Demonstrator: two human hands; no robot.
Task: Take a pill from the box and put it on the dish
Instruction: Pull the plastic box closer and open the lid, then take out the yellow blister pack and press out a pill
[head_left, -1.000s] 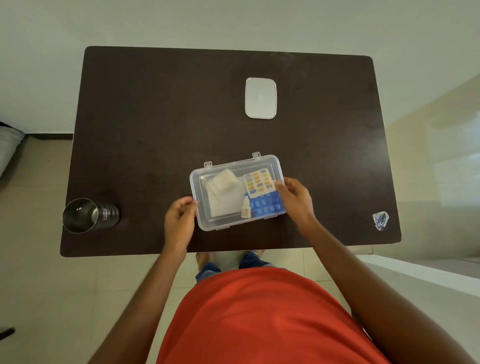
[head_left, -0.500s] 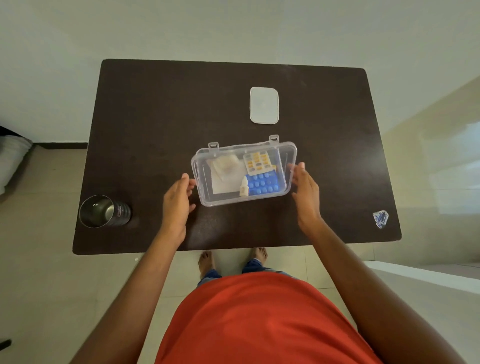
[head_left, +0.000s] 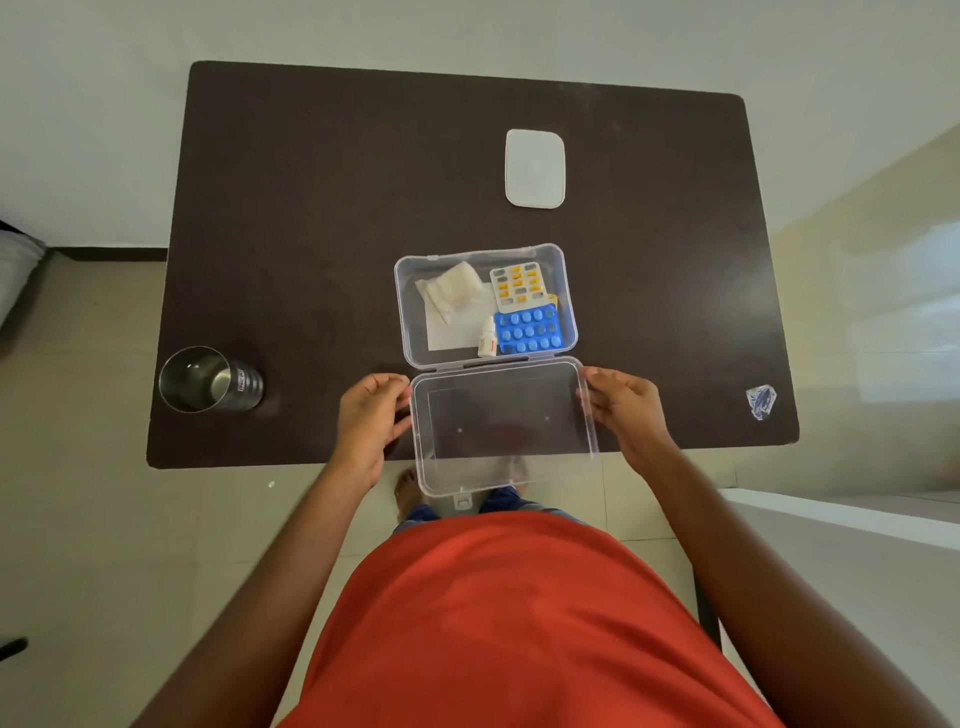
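Steel cup (head_left: 208, 380) at table's (head_left: 332, 218) left edge; sticker (head_left: 760, 401) near right corner.

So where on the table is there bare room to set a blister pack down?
Bare tabletop between the steel cup and the open box, and right of it toward the sticker. Crowded at the near edge: lid, left hand, right hand.

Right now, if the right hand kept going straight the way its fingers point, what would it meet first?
The right hand points inward at the clear plastic box lid, whose right edge it seems already to touch. Nothing else lies between.
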